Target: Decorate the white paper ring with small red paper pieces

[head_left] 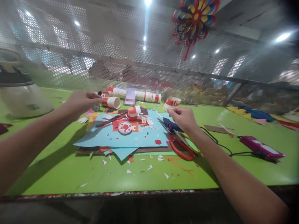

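Beyond the blue sheet [140, 140], at its far right, my right hand [183, 117] has its fingertips drawn together by a red-and-white cup [172, 102]; squeezing would likely buckle its thin, rounded wall. Off the sheet's far left, my left hand [85, 100] is pinched near a tipped cup [112, 102]. It's blurry, so I can't tell whether either grip holds anything. A low right forearm could snag the metal scissors [181, 147] at the sheet's right edge, scattering flimsy scraps [149, 122] across the matte paper and smooth counter [109, 182].

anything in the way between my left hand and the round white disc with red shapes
Yes: a long dark object lies slantwise over the blue sheet, between the left hand and the disc.
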`<action>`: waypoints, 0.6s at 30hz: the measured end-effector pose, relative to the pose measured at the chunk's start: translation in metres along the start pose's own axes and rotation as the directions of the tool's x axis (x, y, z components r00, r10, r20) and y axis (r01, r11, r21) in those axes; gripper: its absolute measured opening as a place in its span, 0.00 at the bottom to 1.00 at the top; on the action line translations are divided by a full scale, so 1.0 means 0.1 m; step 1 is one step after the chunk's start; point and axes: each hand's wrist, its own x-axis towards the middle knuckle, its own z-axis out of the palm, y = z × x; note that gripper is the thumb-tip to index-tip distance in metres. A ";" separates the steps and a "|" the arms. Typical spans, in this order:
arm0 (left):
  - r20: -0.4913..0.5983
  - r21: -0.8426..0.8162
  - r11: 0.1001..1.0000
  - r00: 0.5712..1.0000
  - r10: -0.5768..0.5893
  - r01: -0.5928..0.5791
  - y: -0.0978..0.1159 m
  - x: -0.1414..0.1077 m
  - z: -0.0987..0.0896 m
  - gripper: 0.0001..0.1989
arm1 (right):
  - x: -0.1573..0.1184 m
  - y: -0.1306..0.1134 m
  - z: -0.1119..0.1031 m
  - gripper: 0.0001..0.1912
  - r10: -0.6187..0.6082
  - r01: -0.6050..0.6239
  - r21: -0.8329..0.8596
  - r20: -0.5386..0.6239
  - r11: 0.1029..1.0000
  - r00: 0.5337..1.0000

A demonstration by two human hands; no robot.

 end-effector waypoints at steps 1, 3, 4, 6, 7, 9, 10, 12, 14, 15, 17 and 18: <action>0.016 0.043 0.999 1.000 -0.015 0.015 -0.06 0.03 -0.07 0.22 | 0.01 0.01 0.00 0.18 0.002 -0.002 -0.004 0.006 1.000 1.000; 0.036 0.127 0.991 0.998 -0.046 0.041 -0.19 0.05 -0.18 0.22 | 0.01 0.02 0.00 0.18 -0.001 0.001 -0.007 0.019 1.000 1.000; 0.047 0.160 0.986 0.998 -0.050 0.042 -0.24 0.04 -0.22 0.22 | 0.01 0.03 0.01 0.18 -0.006 0.006 -0.007 0.027 1.000 1.000; 0.069 0.233 0.971 0.995 -0.075 0.057 -0.33 0.03 -0.25 0.21 | 0.00 0.03 0.03 0.19 -0.019 0.020 -0.008 0.048 1.000 0.999; 0.080 0.268 0.961 0.993 -0.083 0.059 -0.37 0.02 -0.24 0.21 | 0.00 0.03 0.05 0.19 -0.025 0.026 -0.009 0.058 1.000 0.998; 0.117 0.331 0.942 0.989 -0.095 0.051 -0.42 0.01 -0.21 0.20 | -0.02 0.02 0.07 0.19 -0.030 0.031 -0.013 0.080 0.999 0.996; 0.140 0.359 0.932 0.985 -0.101 0.045 -0.44 0.01 -0.18 0.20 | -0.03 0.02 0.08 0.19 -0.029 0.030 -0.016 0.089 0.999 0.996; 0.191 0.400 0.916 0.975 -0.116 0.031 -0.47 0.02 -0.14 0.19 | -0.04 0.01 0.08 0.19 -0.024 0.027 -0.026 0.103 0.999 0.994; 0.239 0.427 0.904 0.961 -0.140 0.025 -0.48 0.04 -0.10 0.17 | -0.05 0.01 0.09 0.19 -0.023 0.028 -0.038 0.116 0.999 0.993; 0.256 0.438 0.898 0.954 -0.156 0.029 -0.48 0.06 -0.08 0.17 | -0.05 0.00 0.09 0.20 -0.025 0.030 -0.043 0.122 0.999 0.992; 0.266 0.460 0.887 0.945 -0.190 0.049 -0.48 0.10 -0.03 0.18 | -0.06 -0.01 0.09 0.20 -0.033 0.040 -0.050 0.134 0.998 0.990; 0.252 0.477 0.876 0.943 -0.216 0.073 -0.48 0.12 0.00 0.17 | -0.06 -0.01 0.09 0.20 -0.039 0.047 -0.053 0.138 0.997 0.990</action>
